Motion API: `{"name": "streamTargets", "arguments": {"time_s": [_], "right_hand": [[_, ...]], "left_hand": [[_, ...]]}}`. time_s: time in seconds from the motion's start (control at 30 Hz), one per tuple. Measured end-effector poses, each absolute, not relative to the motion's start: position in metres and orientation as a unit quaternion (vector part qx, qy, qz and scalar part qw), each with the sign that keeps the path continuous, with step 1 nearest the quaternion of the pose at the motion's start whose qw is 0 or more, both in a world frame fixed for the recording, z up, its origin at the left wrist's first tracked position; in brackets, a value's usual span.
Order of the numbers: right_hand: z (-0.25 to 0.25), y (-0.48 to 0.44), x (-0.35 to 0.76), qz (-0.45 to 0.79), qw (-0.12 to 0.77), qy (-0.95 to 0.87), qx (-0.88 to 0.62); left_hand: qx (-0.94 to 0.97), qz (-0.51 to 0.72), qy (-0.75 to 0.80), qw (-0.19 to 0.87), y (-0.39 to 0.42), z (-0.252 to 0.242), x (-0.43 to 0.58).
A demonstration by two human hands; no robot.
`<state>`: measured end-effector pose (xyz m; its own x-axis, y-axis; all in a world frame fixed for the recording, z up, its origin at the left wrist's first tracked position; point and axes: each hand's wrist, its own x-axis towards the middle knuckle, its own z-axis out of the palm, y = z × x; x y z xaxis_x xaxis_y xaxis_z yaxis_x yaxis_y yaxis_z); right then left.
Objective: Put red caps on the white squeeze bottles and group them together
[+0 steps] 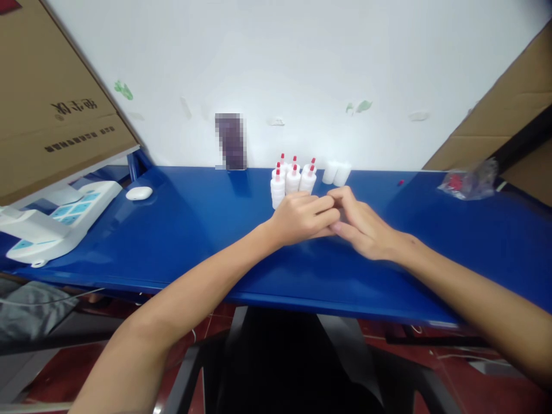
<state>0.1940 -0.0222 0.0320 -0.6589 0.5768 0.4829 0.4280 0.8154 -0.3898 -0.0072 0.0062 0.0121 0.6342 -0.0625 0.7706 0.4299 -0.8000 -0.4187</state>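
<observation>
My left hand and my right hand meet over the middle of the blue table, fingers curled and fingertips touching each other. Whatever they pinch between them is hidden. Just behind my left hand stands a cluster of several small white bottles with red caps. Two white bottles without caps stand to the right of that cluster, against the wall.
A white scale-like device with blue buttons sits at the table's left end, a white oval object beside it. A clear plastic bag with red pieces lies at the right. Cardboard boxes lean on both sides. A blurred dark object stands against the wall.
</observation>
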Motion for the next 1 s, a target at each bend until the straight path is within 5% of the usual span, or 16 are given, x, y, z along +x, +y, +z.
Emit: {"name": "streamTargets", "arguments": {"time_s": [0.63,1.0], "right_hand": [[0.038,-0.025,0.193,0.104,0.279,-0.918,-0.263],[0.031,-0.014,0.208,0.167,0.427,-0.835,-0.305]], "left_hand": [[-0.844,-0.419,-0.087,0.324,0.002,0.016,-0.003],[-0.847,-0.430,-0.155,0.273,0.010,0.015,-0.006]]}}
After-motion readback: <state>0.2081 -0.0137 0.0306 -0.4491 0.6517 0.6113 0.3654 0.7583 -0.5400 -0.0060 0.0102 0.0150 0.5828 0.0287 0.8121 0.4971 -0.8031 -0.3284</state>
